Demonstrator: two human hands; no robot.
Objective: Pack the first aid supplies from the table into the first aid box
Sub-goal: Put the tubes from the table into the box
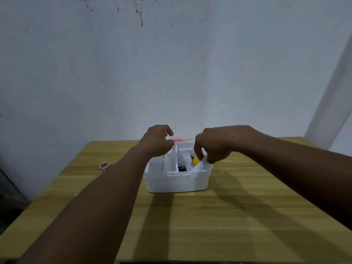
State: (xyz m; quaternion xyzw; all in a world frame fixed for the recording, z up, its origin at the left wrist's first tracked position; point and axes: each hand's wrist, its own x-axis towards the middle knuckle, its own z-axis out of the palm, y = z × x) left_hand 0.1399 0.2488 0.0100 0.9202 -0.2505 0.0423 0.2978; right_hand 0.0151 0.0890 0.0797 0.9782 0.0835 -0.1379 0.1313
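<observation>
A: Status on the first aid box point(177, 182)?

B: It sits mid-desk point(238, 216), lid open. Right compartment already holds a yellow item point(196, 161) and printed packets point(187, 161); left compartment looks empty.

A: Hands?

B: Right hand point(217, 144) pinches a white packet point(200, 165), pushing it in at the box's 3 o'clock side. Left hand point(158, 141) hovers loosely curled at 10 o'clock, holding nothing.

A: Remaining?

B: One pink tape roll point(104, 166) at the box's 9 o'clock, well apart. Likely nearly done.

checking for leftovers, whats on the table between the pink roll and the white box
Only bare wood of the table, crossed above by the left forearm, lies between the pink roll and the white box in the head view.
</observation>
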